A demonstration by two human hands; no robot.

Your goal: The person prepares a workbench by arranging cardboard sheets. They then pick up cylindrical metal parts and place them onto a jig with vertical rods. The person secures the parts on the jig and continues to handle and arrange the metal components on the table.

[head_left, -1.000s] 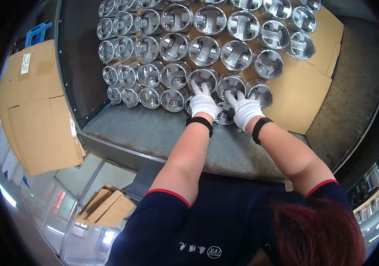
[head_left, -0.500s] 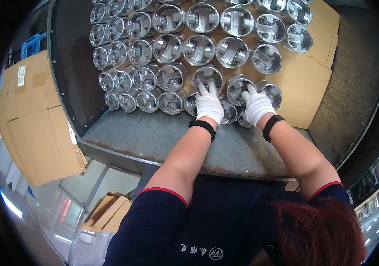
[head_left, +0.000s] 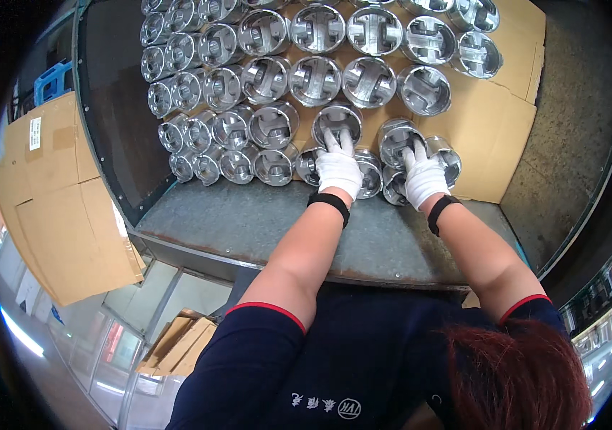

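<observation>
Silvery metal pistons stand in rows with their hollow undersides up. My left hand (head_left: 339, 168), in a white glove, has its fingers down inside a piston (head_left: 336, 115) in the middle of the near rows and grips it. To its right, my gloved right hand (head_left: 424, 175) reaches two fingers into another piston (head_left: 397, 137) and grips that one. Shorter-looking near-row pistons stand around both hands, among them one (head_left: 370, 175) between the wrists and one (head_left: 446, 159) right of my right hand. Both thumbs are mostly hidden.
Brown cardboard (head_left: 492, 136) lies under the pistons on a grey metal bench (head_left: 249, 222) with dark side walls (head_left: 571, 93). A large carton (head_left: 55, 208) stands at left, and folded cardboard (head_left: 177, 344) lies lower down. A blue plastic object (head_left: 51, 82) shows behind the carton.
My right hand and the piston in its fingers have shifted slightly to the right. My left hand stays nearly in place at its piston. The view has shifted a little.
</observation>
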